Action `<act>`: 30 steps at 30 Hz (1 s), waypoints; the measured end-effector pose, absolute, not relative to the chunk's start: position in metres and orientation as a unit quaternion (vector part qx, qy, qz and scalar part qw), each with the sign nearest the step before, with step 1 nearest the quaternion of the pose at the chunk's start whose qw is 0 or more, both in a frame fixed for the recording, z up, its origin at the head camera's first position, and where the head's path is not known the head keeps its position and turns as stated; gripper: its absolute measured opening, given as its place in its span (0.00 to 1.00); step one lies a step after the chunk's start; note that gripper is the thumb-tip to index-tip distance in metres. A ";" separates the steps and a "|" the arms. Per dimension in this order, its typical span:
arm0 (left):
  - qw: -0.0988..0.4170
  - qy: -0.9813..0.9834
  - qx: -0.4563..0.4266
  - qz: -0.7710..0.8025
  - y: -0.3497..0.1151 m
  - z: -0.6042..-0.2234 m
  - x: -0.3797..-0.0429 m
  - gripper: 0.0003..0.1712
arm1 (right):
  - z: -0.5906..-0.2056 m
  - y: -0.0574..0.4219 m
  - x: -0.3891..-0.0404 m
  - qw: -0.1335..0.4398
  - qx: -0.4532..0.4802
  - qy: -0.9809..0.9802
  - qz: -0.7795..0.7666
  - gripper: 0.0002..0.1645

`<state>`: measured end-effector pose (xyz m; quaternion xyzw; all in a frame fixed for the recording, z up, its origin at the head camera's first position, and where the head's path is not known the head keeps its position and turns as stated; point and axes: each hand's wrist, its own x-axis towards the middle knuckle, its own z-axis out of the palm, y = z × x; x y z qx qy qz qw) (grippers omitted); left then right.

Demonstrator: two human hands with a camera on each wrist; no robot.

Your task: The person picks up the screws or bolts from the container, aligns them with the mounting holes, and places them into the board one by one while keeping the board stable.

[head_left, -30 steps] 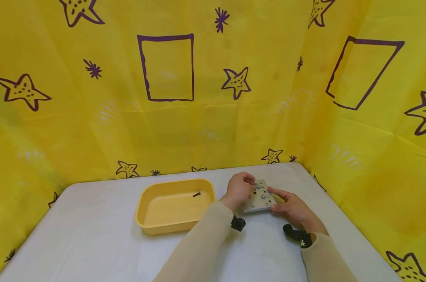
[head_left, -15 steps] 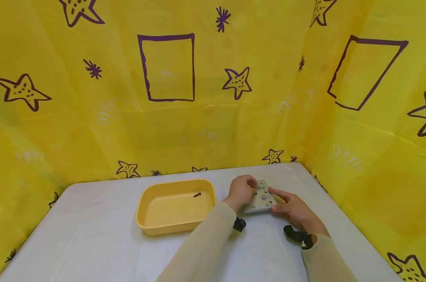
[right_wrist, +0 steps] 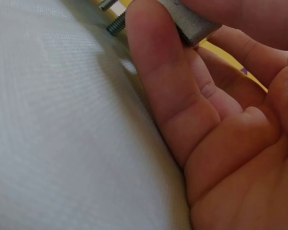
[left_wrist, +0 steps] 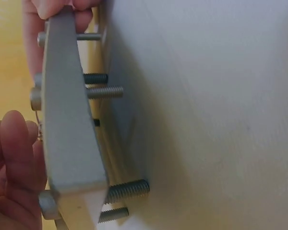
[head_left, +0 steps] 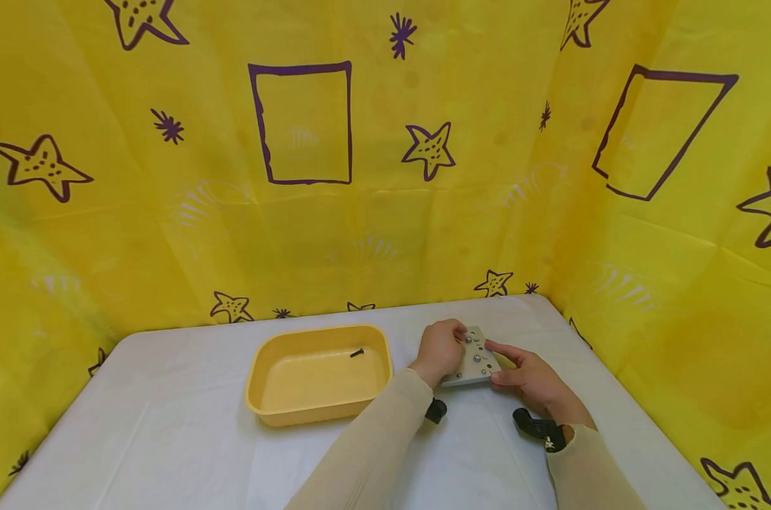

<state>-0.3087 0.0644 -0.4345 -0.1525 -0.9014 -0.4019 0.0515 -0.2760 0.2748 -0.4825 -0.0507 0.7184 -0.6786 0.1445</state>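
Observation:
A grey metal plate with holes and several bolts is held tilted above the table. My right hand grips its right edge between thumb and fingers. At the plate's left side is my left hand, fingers curled at its face. In the left wrist view the left fingertips pinch at a small screw whose head they mostly hide; a short dark screw tip pokes out of the plate's far side at that level. Longer threaded bolts stick out of the same side.
A yellow plastic tray stands left of the hands, with a dark screw lying inside. A white cloth covers the table. Yellow curtains with starfish drawings rise behind and to the right.
My left hand has shifted slightly right and down along the plate, its fingers more curled. The right hand and the plate stay almost in place.

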 end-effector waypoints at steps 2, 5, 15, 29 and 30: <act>0.048 -0.897 -0.137 -0.418 0.064 -0.433 -0.307 0.14 | -0.483 0.274 -0.277 0.143 -0.052 0.722 -0.675 0.45; 0.029 -0.869 -0.099 -0.484 0.062 -0.429 -0.302 0.16 | -0.481 0.274 -0.276 0.141 -0.047 0.733 -0.664 0.45; -0.003 -0.778 -0.054 -0.626 -0.007 -0.381 -0.288 0.29 | -0.478 0.274 -0.273 0.143 -0.040 0.733 -0.664 0.45; -0.138 -0.825 -0.050 -0.546 -0.127 -0.385 -0.277 0.40 | -0.477 0.274 -0.274 0.146 -0.032 0.740 -0.656 0.45; -0.144 -0.829 -0.042 -0.538 -0.128 -0.388 -0.275 0.40 | -0.477 0.274 -0.274 0.146 -0.033 0.742 -0.653 0.45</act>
